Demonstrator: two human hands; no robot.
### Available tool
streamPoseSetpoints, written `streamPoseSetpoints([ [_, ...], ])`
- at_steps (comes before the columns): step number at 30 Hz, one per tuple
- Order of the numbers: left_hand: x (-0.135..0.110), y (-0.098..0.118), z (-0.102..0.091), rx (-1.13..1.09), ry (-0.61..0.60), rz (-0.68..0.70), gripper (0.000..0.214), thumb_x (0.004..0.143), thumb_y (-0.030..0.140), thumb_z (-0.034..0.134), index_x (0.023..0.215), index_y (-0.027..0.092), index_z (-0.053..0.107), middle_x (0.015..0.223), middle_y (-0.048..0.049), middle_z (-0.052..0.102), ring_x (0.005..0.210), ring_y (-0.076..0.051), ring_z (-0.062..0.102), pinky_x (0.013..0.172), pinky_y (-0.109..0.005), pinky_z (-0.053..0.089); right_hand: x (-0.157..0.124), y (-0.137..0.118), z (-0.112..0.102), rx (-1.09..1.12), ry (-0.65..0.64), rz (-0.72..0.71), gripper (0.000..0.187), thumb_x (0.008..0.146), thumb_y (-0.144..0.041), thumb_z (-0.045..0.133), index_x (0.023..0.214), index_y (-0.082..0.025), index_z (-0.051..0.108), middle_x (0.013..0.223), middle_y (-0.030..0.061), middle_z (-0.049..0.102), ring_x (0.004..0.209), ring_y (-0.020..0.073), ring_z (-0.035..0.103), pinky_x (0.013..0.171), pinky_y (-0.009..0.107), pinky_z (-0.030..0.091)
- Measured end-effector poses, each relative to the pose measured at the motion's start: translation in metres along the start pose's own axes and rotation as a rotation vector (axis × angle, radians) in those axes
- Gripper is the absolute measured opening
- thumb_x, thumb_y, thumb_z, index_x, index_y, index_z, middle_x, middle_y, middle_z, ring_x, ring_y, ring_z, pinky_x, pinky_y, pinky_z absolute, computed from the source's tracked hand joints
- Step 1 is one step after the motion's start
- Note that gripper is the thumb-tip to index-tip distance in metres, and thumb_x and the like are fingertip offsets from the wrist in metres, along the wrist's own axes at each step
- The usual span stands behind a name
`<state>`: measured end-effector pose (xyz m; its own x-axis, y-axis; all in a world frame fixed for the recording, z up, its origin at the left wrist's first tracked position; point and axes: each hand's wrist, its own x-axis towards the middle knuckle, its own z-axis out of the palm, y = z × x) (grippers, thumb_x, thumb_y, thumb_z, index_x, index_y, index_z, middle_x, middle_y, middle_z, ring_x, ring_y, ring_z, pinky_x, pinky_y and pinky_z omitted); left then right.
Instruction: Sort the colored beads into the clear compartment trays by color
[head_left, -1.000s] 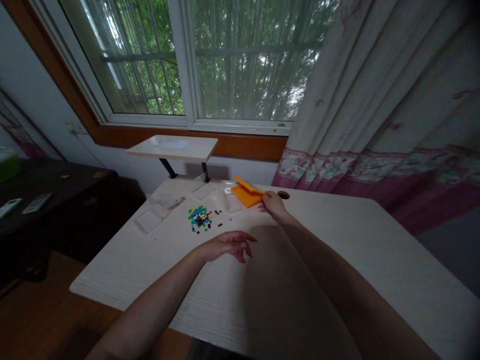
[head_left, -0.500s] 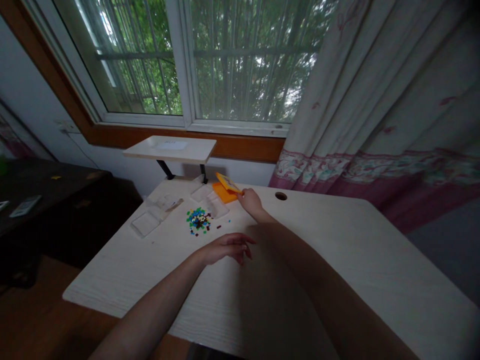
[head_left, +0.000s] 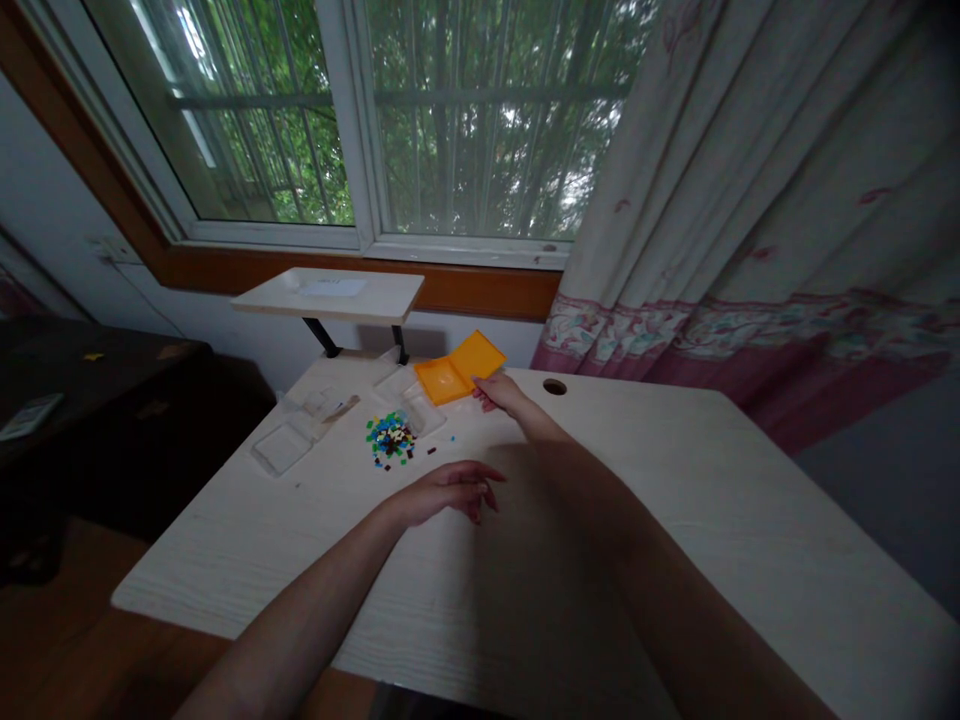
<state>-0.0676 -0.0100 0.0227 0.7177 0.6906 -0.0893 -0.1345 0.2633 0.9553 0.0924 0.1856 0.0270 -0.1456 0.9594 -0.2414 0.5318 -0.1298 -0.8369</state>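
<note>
At the back of the table my right hand grips the edge of an orange plastic case, which lies opened like a book with its lid tilted up to the right. My left hand hovers over or rests on the table nearer to me, fingers loosely spread, holding nothing. A pile of small coloured pieces, blue, green, yellow and dark brown, lies left of the case. Clear plastic boxes touch the pile's far side, one of them a shallow clear tray beside the case.
Further left on the white table lies another clear plastic box. A small raised shelf on black legs stands at the back left. A round cable hole is right of my right hand. A dark cabinet stands at left.
My right hand has swung the orange case's lid from partly raised over the base to wide open on the right. My left hand has barely moved. The view has shifted slightly.
</note>
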Motion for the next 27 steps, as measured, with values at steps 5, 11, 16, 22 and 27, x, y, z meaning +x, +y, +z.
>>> streamPoseSetpoints([
  [5, 0.001, 0.001, 0.0, -0.005, -0.003, -0.001, 0.048, 0.085, 0.043, 0.068, 0.124, 0.016, 0.061, 0.097, -0.0103, 0.069, 0.07, -0.011, 0.064, 0.068, -0.025, 0.052, -0.002, -0.001, -0.01, 0.142, -0.118, 0.104, 0.033, 0.099, -0.034, 0.046, 0.081, -0.011, 0.061, 0.058, 0.0023, 0.06, 0.052, 0.0084, 0.057, 0.054, 0.019, 0.052],
  [11, 0.001, 0.0, -0.002, -0.001, -0.008, -0.003, 0.048, 0.084, 0.043, 0.068, 0.124, 0.017, 0.061, 0.097, -0.0098, 0.068, 0.071, -0.012, 0.064, 0.069, -0.028, 0.053, -0.005, -0.001, -0.013, 0.184, -0.153, 0.188, 0.033, 0.094, -0.038, 0.057, 0.118, -0.015, 0.059, 0.114, 0.0079, 0.063, 0.096, 0.0178, 0.064, 0.082, 0.037, 0.056],
  [16, 0.002, 0.0, -0.002, -0.005, 0.005, -0.01, 0.051, 0.082, 0.045, 0.07, 0.123, 0.016, 0.06, 0.096, -0.0098, 0.068, 0.071, -0.013, 0.065, 0.07, -0.028, 0.052, -0.013, -0.008, -0.009, 0.188, -0.126, 0.16, 0.036, 0.093, -0.037, 0.059, 0.123, -0.017, 0.056, 0.124, 0.0086, 0.059, 0.105, 0.0206, 0.061, 0.089, 0.042, 0.054],
  [22, 0.002, -0.004, -0.003, -0.02, 0.024, 0.01, 0.05, 0.082, 0.044, 0.072, 0.122, 0.015, 0.061, 0.096, -0.0104, 0.069, 0.073, -0.013, 0.064, 0.073, -0.029, 0.053, -0.04, 0.008, -0.016, 0.16, -0.089, -0.02, 0.044, 0.101, -0.044, 0.036, 0.101, -0.01, 0.063, 0.084, 0.0099, 0.068, 0.068, 0.0126, 0.064, 0.065, 0.027, 0.056],
  [27, 0.0, -0.004, -0.006, 0.01, 0.007, 0.034, 0.051, 0.083, 0.044, 0.07, 0.123, 0.015, 0.06, 0.097, -0.0101, 0.068, 0.074, -0.013, 0.065, 0.076, -0.03, 0.053, -0.106, 0.054, -0.063, 0.048, -0.012, -0.236, 0.033, 0.097, -0.039, 0.046, 0.118, -0.019, 0.062, 0.12, 0.011, 0.067, 0.111, 0.0192, 0.063, 0.094, 0.036, 0.052],
])
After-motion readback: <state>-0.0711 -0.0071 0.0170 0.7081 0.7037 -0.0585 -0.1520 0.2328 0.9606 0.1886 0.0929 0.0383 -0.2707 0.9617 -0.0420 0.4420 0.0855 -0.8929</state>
